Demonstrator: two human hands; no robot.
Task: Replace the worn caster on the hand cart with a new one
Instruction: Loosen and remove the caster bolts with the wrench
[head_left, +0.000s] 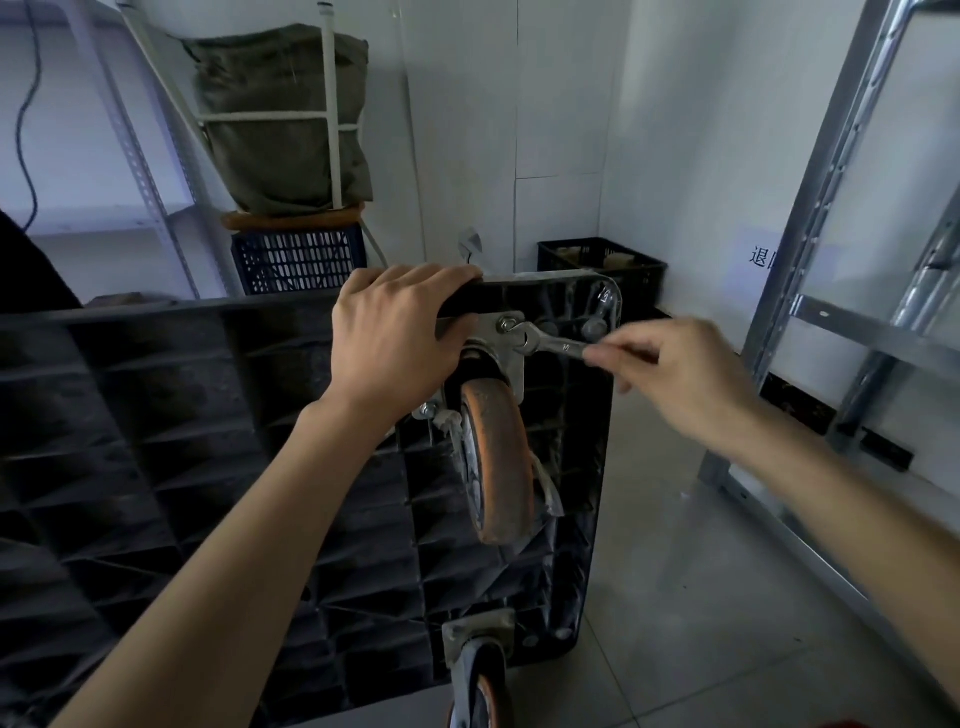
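Observation:
The black plastic hand cart (208, 426) stands on its side, ribbed underside facing me. A worn orange caster (498, 467) on a metal mounting plate sits near its upper right corner. My left hand (389, 338) grips the cart's top edge just left of the caster plate. My right hand (670, 374) pinches the handle of a small steel wrench (550, 343), whose open jaw sits on a bolt (506, 326) at the plate's upper corner. A second caster (480, 670) is mounted at the cart's lower edge.
A metal shelf frame (852, 291) stands at the right. A black crate (602, 265) sits in the far corner by the wall. A dark blue crate (298, 257) with a sack on top stands behind the cart. Grey floor tiles (701, 597) lie on the right.

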